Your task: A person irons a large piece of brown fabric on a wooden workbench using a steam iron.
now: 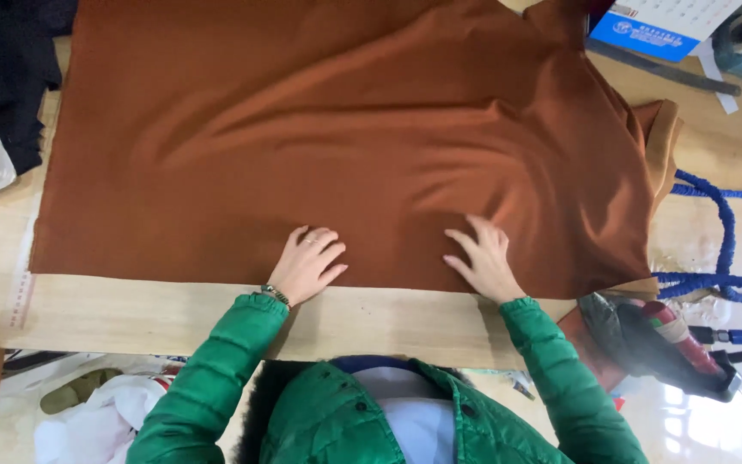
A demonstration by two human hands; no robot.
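While brown fabric (345, 137) spreads ahead, both hands, left hand (307, 265), right hand (484, 260), rest flat, open, apart.

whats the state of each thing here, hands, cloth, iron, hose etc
left hand: open, flat on the cloth, palm down
right hand: open, fingers spread, pressing the cloth
brown cloth: spread over the table, wrinkled near the right hand, near edge straight
steam iron: resting at the table's right edge, not held
blue hose: looped loosely on the table beside the iron
wooden table: mostly covered by the cloth
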